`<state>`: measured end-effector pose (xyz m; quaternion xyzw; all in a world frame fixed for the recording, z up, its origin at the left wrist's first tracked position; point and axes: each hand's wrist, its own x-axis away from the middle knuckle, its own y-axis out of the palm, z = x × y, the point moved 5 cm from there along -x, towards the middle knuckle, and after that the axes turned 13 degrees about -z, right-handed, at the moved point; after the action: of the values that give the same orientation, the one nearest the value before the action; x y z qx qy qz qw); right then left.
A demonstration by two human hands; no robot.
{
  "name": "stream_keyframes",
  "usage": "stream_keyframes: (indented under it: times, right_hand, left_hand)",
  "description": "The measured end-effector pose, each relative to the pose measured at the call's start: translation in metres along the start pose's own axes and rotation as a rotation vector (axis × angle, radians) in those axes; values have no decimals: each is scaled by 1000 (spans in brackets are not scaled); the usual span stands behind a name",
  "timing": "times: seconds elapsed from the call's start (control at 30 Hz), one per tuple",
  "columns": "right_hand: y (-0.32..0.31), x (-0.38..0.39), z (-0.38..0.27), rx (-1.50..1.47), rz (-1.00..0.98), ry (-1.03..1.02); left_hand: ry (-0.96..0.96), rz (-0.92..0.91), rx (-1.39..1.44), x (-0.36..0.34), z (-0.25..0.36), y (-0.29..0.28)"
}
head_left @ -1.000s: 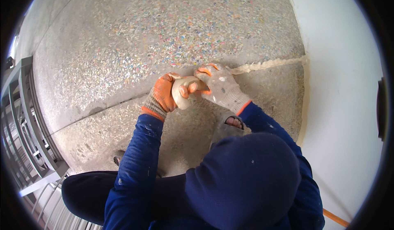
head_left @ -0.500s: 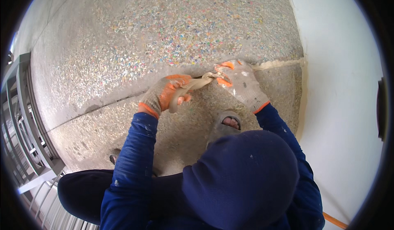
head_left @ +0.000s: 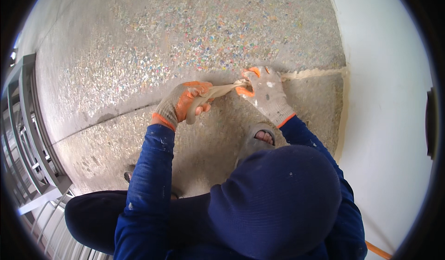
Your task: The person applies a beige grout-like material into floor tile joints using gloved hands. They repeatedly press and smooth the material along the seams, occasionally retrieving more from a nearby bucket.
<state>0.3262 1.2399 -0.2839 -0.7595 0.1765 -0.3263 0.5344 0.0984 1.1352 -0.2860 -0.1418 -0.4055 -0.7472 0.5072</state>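
Note:
My left hand (head_left: pixel 187 102), in a knitted glove with an orange palm, grips a limp, twisted beige bag or strip (head_left: pixel 219 91) that dangles below its fingers. My right hand (head_left: pixel 259 88), in a similar paint-flecked glove, pinches the narrow twisted end of that piece. Both hands are just above a joint (head_left: pixel 120 115) in the speckled concrete floor (head_left: pixel 194 42). To the right of my right hand, a lumpy beige band of filler (head_left: pixel 310 73) runs along the joint to the wall.
A white wall (head_left: pixel 380 121) rises on the right, with beige material along its foot and an orange pole (head_left: pixel 378 250) low beside it. Grey metal railings (head_left: pixel 23 135) line the left. My sandalled foot (head_left: pixel 259 139) is below my right hand, another partly shows behind my left arm.
Since a second ago my hands have drawn apart, right hand moving rightward and left hand slightly leftward, stretching the beige piece from a bunched shape into a narrower, longer one.

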Motion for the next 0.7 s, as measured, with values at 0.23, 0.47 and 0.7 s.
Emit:
stream_keyframes:
  times: [0.23,0.47,0.7]
  right_hand:
    - [8,2,15,-25,-107,29]
    - [-5,9,22,-47,8,-83]
    - [-9,2,26,-9,-2,-182]
  left_hand:
    - [79,66,15,6,3,-9]
    - [73,-58,127,2,-12,-30]
    - [86,-31,-25,7,-15,-44]
